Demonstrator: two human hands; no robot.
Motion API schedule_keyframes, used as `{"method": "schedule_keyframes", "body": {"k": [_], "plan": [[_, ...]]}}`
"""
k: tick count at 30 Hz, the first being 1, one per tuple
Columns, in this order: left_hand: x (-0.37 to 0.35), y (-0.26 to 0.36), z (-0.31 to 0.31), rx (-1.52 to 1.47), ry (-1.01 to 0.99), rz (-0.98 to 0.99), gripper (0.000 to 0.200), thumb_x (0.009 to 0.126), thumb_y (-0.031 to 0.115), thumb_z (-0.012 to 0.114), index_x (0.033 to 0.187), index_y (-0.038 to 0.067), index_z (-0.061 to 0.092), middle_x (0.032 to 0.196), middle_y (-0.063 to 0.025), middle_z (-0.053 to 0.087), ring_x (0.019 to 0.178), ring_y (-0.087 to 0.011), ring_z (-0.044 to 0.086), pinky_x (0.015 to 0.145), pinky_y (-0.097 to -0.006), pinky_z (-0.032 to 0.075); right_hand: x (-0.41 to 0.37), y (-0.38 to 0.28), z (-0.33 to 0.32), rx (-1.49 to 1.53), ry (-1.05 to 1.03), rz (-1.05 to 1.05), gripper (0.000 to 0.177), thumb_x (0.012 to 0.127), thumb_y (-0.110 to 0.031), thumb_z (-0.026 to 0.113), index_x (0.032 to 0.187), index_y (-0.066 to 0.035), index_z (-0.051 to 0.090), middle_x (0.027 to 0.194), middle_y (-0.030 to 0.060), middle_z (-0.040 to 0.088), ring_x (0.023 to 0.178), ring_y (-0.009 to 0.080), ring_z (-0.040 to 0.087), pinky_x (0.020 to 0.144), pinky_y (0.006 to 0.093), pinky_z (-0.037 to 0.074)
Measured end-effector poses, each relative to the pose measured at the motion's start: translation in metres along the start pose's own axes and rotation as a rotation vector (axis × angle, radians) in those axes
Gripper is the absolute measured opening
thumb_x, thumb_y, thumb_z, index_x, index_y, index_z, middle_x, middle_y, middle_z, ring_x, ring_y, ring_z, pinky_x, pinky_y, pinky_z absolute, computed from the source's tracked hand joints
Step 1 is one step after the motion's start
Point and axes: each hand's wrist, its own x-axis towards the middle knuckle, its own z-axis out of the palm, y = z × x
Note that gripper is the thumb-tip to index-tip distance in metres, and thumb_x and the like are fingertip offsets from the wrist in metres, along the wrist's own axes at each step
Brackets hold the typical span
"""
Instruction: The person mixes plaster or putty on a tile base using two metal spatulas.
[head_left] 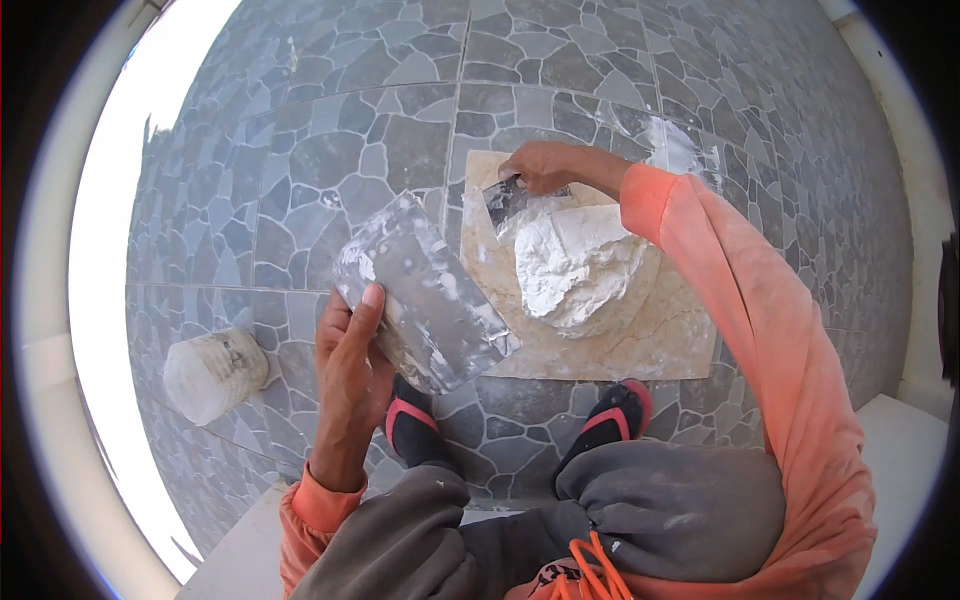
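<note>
My left hand is closed around the edge of a flat, rectangular metal plastering trowel, thumb on top of its smeared face. White residue streaks the plate, mostly along its edges. Farther out, my right hand grips a wide putty knife, its dark blade tilted down at the far left part of a tan board. A thick mound of white plaster paste rests on that board, right beside the blade. The knife's handle is hidden inside my fingers.
A whitish plastic tub stands at the left on the stone-patterned tile floor. White smears mark the tiles beyond the board. My feet in pink-strapped flip-flops are close to the board's near edge.
</note>
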Motion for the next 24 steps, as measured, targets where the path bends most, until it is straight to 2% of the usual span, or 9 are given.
{"method": "schedule_keyframes", "body": {"k": [3,7,12,16,18,21,24], "plan": [[-0.004,0.002,0.002,0.013,0.011,0.020,0.035,0.101,0.018,0.052,0.131,0.001,0.049,0.121,-0.0087,0.062,0.105,-0.0158,0.062,0.093,-0.0313,0.049,0.008,-0.024,-0.005,-0.002,-0.162,-0.120,0.029,0.081,-0.005,0.056,0.109,-0.009,0.065,0.092,0.0195,0.067,0.087,0.0385,0.063,0.075,0.0449,0.048],[-0.004,0.004,-0.001,0.012,0.021,0.021,0.035,0.100,0.018,0.053,0.130,0.001,0.050,0.120,-0.0082,0.062,0.105,-0.0160,0.062,0.092,-0.0310,0.050,-0.003,-0.055,-0.015,-0.203,-0.288,-0.160,0.034,0.077,-0.002,0.058,0.109,-0.010,0.064,0.090,0.0154,0.068,0.090,0.0376,0.064,0.076,0.0455,0.049],[-0.002,0.006,-0.002,0.030,0.052,0.000,0.032,0.099,0.019,0.055,0.126,0.002,0.054,0.112,-0.0066,0.065,0.098,-0.0139,0.064,0.087,-0.0302,0.052,-0.075,-0.056,-0.019,-0.174,-0.149,-0.094,0.039,0.074,0.003,0.058,0.109,-0.012,0.065,0.095,0.0122,0.068,0.094,0.0358,0.064,0.078,0.0451,0.051],[0.008,0.003,0.006,0.052,0.061,-0.058,0.027,0.097,0.019,0.059,0.119,0.003,0.057,0.101,-0.0039,0.067,0.084,-0.0116,0.066,0.076,-0.0267,0.055,-0.142,-0.055,0.003,-0.202,-0.024,-0.072,0.039,0.073,0.006,0.059,0.105,-0.014,0.066,0.099,0.0069,0.066,0.093,0.0305,0.064,0.076,0.0424,0.052],[0.013,-0.003,0.009,0.046,0.048,-0.082,0.026,0.097,0.018,0.060,0.117,0.003,0.057,0.097,-0.0033,0.067,0.079,-0.0110,0.066,0.071,-0.0251,0.056,-0.167,-0.056,0.019,-0.254,0.106,-0.149,0.036,0.073,0.005,0.060,0.105,-0.012,0.066,0.097,0.0073,0.066,0.091,0.0300,0.064,0.076,0.0410,0.053],[0.017,-0.008,0.016,0.215,0.030,-0.156,0.030,0.098,0.019,0.059,0.122,0.002,0.056,0.103,-0.0060,0.067,0.083,-0.0101,0.065,0.070,-0.0252,0.055,-0.192,-0.065,0.032,-0.277,0.284,-0.139,0.036,0.074,0.004,0.059,0.106,-0.010,0.065,0.096,0.0094,0.066,0.090,0.0303,0.064,0.076,0.0409,0.052],[0.017,-0.008,0.031,0.339,-0.110,-0.011,0.029,0.097,0.019,0.058,0.120,0.000,0.055,0.099,-0.0057,0.067,0.084,-0.0114,0.065,0.074,-0.0263,0.054,-0.211,-0.073,0.036,-0.202,0.405,0.027,0.031,0.076,-0.002,0.059,0.106,-0.006,0.064,0.091,0.0117,0.065,0.086,0.0323,0.064,0.075,0.0429,0.052]]}}
